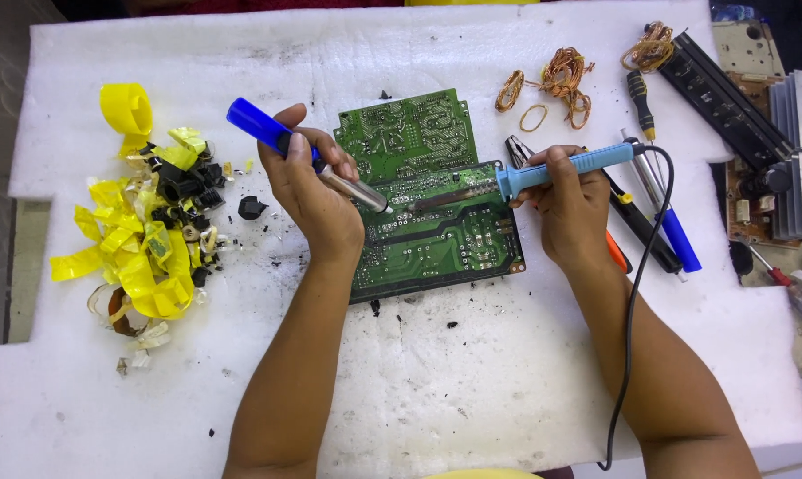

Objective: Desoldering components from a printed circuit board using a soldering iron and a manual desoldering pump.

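A green circuit board (436, 244) lies solder side up on a white foam sheet (419, 390). My left hand (310, 191) grips a blue-and-silver desoldering pump (281, 144), its tip resting on the board near the middle. My right hand (570, 204) holds a light-blue soldering iron (561, 168) whose dark tip points left onto the board, close to the pump's tip. A black cord (636, 293) runs from the iron's rear down past my right forearm.
A pile of yellow tape scraps and black parts (153, 231) sits at the left. Copper wire coils (561, 80) lie at the upper right, beside screwdrivers and pens (658, 204). Another board with heat sinks (769, 160) is at the far right edge.
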